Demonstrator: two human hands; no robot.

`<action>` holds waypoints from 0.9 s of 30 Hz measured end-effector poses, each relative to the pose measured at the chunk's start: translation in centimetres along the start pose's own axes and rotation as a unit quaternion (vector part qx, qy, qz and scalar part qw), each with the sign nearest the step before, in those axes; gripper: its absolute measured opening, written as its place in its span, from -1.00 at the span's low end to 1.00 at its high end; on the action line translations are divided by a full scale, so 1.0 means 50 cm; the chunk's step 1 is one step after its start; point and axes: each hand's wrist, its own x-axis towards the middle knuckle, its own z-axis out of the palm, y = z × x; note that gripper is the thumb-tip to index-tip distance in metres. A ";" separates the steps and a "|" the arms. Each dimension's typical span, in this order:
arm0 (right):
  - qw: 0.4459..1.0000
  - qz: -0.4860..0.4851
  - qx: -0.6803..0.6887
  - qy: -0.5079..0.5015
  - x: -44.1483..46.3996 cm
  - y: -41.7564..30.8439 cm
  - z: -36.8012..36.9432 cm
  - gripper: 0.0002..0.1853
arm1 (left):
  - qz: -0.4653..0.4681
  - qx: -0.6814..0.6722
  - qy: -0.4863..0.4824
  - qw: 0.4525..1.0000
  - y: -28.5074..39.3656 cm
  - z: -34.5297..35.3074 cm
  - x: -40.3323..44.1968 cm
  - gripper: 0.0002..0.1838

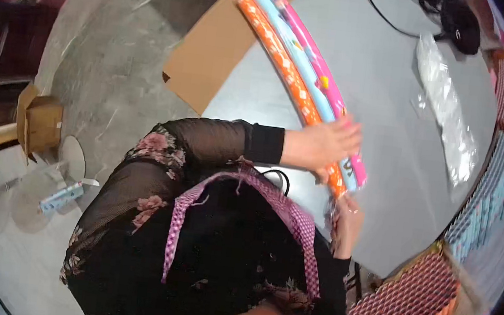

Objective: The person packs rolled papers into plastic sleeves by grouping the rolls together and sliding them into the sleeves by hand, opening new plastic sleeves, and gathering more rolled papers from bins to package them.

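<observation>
Three long patterned rolls lie side by side on the grey table (pixel 388 104): an orange one (pixel 284 62), a light blue one (pixel 300 57) and a pink one (pixel 311 46). Across their near part lies my left hand (pixel 325 144), its fingers flat over the rolls and slightly blurred. At the near end of the orange roll is my right hand (pixel 347 221), fingers bent, beside some clear plastic. What exactly its fingers pinch is too small to make out.
Brown cardboard (pixel 208 47) sticks out under the rolls' far end. Clear plastic packaging (pixel 447 111) lies at the table's right, with a black object and cable (pixel 459 25) beyond. Patterned rolls (pixel 407 299) fill a box at lower right. An open carton (pixel 41 124) stands left.
</observation>
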 end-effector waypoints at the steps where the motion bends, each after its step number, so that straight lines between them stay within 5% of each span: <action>1: 0.999 -0.014 0.042 -0.029 0.035 0.039 -0.013 -0.76 | -0.010 0.014 0.001 1.000 -0.003 -0.003 0.006 0.13; 7: 0.988 -0.008 0.141 -0.058 0.020 0.022 0.004 -0.86 | 0.062 0.036 0.060 0.996 -0.019 -0.009 0.008 0.09; 19: 0.949 0.055 0.299 -0.078 -0.008 -0.014 0.020 -0.87 | 0.059 -0.014 0.057 0.997 -0.013 -0.013 0.001 0.10; 22: 0.920 0.061 0.342 -0.185 0.002 0.006 -0.003 -0.85 | 0.057 -0.026 0.058 0.996 -0.014 -0.008 0.006 0.11; 24: 0.970 -0.158 0.054 -0.174 -0.020 0.010 -0.005 -0.66 | 0.042 -0.041 0.063 0.996 -0.012 0.002 0.008 0.09; 25: 0.888 0.046 0.406 -0.211 0.032 0.059 -0.026 -0.47 | 0.053 -0.078 0.071 0.993 -0.020 0.001 0.012 0.04; 26: 0.880 0.155 0.413 -0.177 0.083 0.067 -0.021 -0.78 | 0.042 -0.106 0.099 0.988 -0.017 0.008 0.016 -0.03; 27: 0.923 0.121 0.343 -0.126 0.089 0.067 -0.002 -0.71 | 0.011 -0.205 0.059 0.977 -0.019 0.002 0.022 -0.15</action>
